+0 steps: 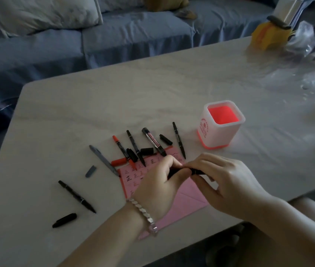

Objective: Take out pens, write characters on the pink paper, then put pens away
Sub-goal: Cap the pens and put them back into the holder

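Over the pink paper [186,197] near the table's front edge, both hands are bunched up around one black pen [196,171]. The left hand [158,186], silver bracelet [143,214] on the wrist, has its fingers curled tight around one end, and the right hand [224,178] pinches the other end with its fingertips, so only a short dark bit shows between them. Can't tell if that's the cap or the barrel they're squeezing.

The paper lies flat with rows of written characters visible on its upper left part, mostly hidden under the hands. Fanned out along its far edge are a red marker [123,151], a couple of thin black pens, a fat whiteboard marker [153,141], and some loose caps, including a red cap [118,162]. A grey pen [103,160] sits just left of the paper with its grey cap [90,171] beside it. Further left, well apart, there's another black pen [76,196] and a black cap [64,220].

The white pen holder [221,125] with the red inside stands upright off to the right, looking empty, on the pale marble table [114,97]. A blue sofa [75,41] runs behind it.
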Tool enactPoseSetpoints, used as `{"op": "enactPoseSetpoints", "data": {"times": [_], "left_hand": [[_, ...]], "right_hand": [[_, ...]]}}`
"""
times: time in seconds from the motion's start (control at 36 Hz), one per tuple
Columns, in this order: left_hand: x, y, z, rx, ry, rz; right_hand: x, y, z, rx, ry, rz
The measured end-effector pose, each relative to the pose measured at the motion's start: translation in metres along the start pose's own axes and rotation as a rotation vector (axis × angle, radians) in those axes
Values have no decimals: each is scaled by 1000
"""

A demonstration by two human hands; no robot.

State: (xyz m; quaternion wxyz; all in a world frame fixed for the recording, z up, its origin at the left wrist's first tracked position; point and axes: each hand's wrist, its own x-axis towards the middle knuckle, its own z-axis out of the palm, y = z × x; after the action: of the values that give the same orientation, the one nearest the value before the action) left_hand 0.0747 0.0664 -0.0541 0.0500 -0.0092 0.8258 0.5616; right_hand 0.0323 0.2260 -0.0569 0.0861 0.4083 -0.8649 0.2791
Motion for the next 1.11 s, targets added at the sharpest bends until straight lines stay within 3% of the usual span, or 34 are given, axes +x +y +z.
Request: {"op": "enactPoseSetpoints", "data": {"times": [0.08, 0.28, 0.53, 0.69, 0.89, 1.11], "left_hand": [[23, 10, 13, 23, 53, -14], [90, 45, 64, 255, -80, 52], [107, 75, 170, 580, -389, 164], [96, 73, 207, 616, -443, 221], [93, 55, 204, 598, -435, 191], [91, 41, 185, 570, -402, 156]], "right_hand": [[-1, 10, -13, 18, -20, 129], [-36, 63, -49, -31, 126, 656], [-178, 138, -102, -37, 425, 1204], [-269, 171, -72, -6, 411, 1529], [-310, 188, -32, -15, 131, 1708], [-279, 187, -49, -19, 163, 1646]]}}
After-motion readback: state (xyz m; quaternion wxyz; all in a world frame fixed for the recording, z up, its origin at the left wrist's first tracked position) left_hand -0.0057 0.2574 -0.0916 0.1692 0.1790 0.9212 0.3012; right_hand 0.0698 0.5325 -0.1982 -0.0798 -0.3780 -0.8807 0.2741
